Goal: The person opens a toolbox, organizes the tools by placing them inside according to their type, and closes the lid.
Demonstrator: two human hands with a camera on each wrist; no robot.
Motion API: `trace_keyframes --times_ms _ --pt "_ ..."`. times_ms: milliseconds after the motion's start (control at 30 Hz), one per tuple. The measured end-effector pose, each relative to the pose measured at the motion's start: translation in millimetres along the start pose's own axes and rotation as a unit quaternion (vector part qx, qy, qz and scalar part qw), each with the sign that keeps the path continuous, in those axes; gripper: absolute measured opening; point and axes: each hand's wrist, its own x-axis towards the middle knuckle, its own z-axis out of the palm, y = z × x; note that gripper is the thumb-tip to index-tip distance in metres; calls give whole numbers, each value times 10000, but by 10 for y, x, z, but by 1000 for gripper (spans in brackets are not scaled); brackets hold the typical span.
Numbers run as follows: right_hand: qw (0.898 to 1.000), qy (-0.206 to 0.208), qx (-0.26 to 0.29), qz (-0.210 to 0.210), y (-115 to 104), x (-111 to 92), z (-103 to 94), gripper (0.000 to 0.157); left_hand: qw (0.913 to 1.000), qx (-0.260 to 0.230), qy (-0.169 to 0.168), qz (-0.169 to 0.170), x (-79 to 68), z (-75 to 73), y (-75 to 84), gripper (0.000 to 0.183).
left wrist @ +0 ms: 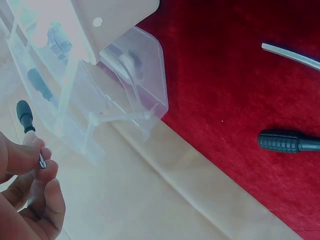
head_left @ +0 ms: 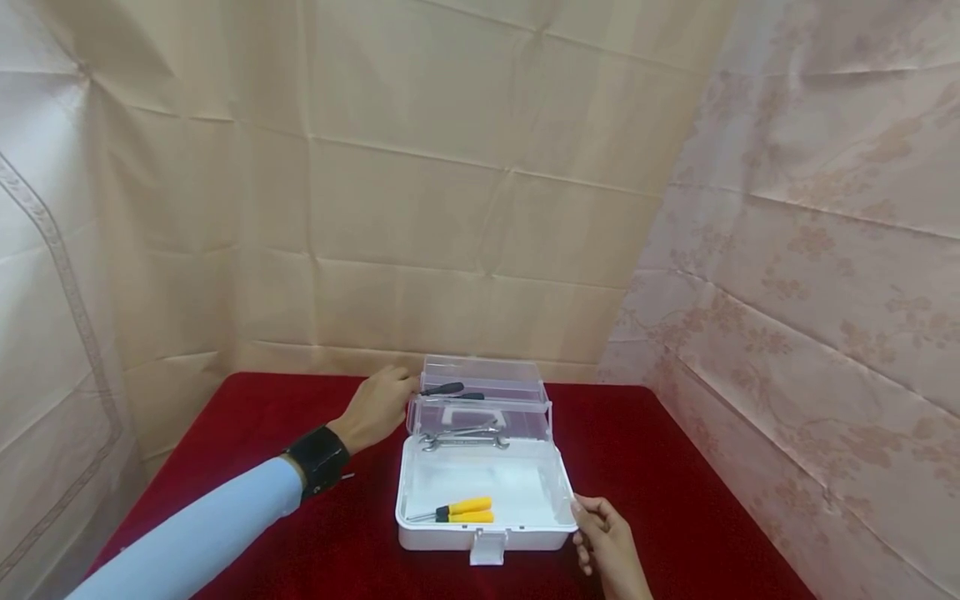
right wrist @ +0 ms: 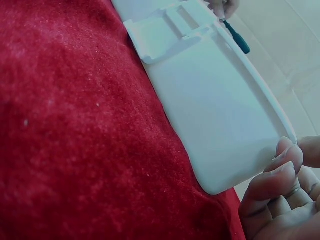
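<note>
My left hand point(head_left: 381, 407) pinches the metal shaft of a black-handled screwdriver point(left wrist: 25, 116) beside the raised clear tray. In the head view, that screwdriver's handle point(head_left: 444, 388) points right over the tray point(head_left: 517, 407). A second black handle point(head_left: 471, 397) lies in this tray. At the front right corner, my right hand point(head_left: 609, 542) grips the rim of the white toolbox point(head_left: 525, 540) between thumb and fingers. Two yellow-handled screwdrivers point(head_left: 470, 505) lie inside near the front wall. Metal open-end wrenches point(head_left: 465, 442) rest at the box's back edge.
The box's clear lid point(head_left: 480, 367) stands open at the back. A red cloth point(head_left: 675, 492) covers the table. In the left wrist view, a black-handled tool point(left wrist: 285, 140) and a metal rod point(left wrist: 290, 54) lie on it. Beige curtains point(head_left: 450, 208) hang behind.
</note>
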Motion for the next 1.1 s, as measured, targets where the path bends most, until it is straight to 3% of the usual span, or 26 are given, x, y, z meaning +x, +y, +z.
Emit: trace_keyframes --times_ms 333,433,567,967,1100 --pt "10000 39 10 -29 6 11 -35 51 9993 -255 132 237 123 71 70 28" --pt "10000 0 23 -33 4 8 -26 50 9974 -713 70 15 152 93 103 29" --pt "10000 -30 31 -27 5 3 -4 50 9951 -978 -18 -132 158 122 124 32" --pt "9999 16 148 -38 -2 15 -6 50 9995 -56 122 276 267 205 69 15" --pt "10000 0 98 16 20 14 -5 50 9993 -102 193 303 277 244 49 15"
